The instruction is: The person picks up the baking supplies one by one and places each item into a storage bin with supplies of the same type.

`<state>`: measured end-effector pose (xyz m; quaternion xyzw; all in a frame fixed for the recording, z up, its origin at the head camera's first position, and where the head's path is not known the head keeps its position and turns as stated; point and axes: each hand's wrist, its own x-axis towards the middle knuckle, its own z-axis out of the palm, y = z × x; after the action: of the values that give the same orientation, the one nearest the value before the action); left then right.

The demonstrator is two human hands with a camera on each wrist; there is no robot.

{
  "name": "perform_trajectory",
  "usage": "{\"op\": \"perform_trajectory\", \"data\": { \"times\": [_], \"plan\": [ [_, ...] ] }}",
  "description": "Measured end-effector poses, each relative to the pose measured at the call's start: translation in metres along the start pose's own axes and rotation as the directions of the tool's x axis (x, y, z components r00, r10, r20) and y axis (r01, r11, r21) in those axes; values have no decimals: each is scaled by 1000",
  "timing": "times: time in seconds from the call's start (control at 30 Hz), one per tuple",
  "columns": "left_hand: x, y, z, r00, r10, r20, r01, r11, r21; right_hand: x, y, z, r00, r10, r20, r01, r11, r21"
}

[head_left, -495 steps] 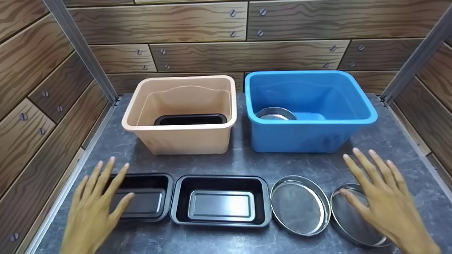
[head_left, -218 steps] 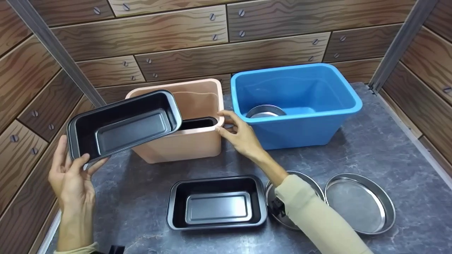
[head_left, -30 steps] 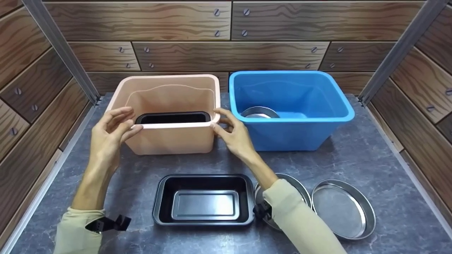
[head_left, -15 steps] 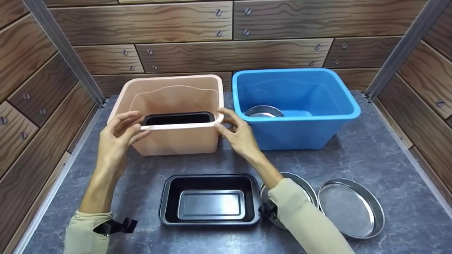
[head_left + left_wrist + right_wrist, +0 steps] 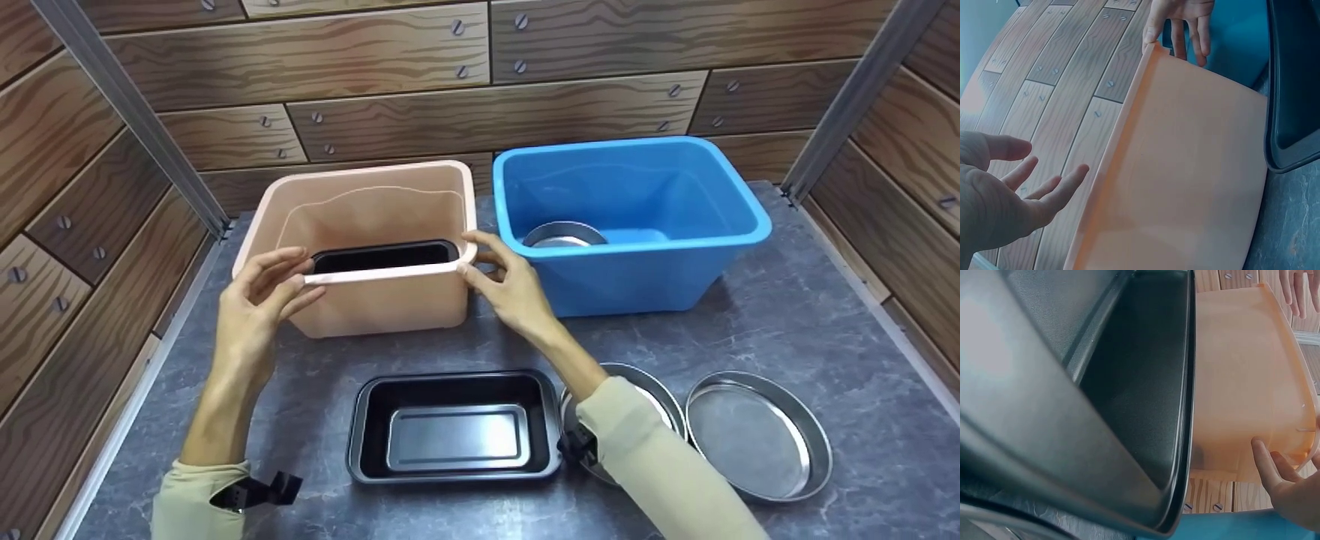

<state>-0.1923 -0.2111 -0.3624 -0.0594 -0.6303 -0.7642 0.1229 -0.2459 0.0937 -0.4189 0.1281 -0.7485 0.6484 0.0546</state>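
My left hand (image 5: 251, 307) is beside the front left rim of a peach plastic bin (image 5: 379, 309), fingers loosely bent around nothing; in the left wrist view a gap shows between this hand (image 5: 1008, 199) and the bin. At the bin's front right corner my right hand (image 5: 516, 294) pinches the rim between thumb and fingers. Inside the bin lies a black loaf pan (image 5: 384, 257), its lower part hidden by the front wall. Another black loaf pan (image 5: 457, 436) sits on the grey table, in front of the bin.
A blue bin (image 5: 630, 285) stands right of the peach one, with a round cake pan (image 5: 566, 236) inside. Two more round pans lie on the table; my right sleeve partly covers the nearer round pan (image 5: 664, 397), while the farther-right round pan (image 5: 750, 442) shows fully. Wood-patterned walls (image 5: 390, 60) enclose the table.
Earlier my left hand lifted a loaf pan from the table's left side; that pan has left the hand. Over the last second both hands stay nearly in place, while the head view shifts slightly.
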Motion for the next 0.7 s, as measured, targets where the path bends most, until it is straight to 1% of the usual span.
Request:
{"op": "perform_trajectory", "data": {
  "times": [0.23, 0.7],
  "plan": [
    [-3, -2, 2, 1000, 10, 12, -10, 1000, 10, 0, 0, -1, 1000, 1, 8, -1, 1000, -14],
    [-5, -4, -1, 1000, 4, 20, -5, 1000, 18, 0, -1, 0, 1000, -2, 5, 3, 1000, -23]
  ]
}}
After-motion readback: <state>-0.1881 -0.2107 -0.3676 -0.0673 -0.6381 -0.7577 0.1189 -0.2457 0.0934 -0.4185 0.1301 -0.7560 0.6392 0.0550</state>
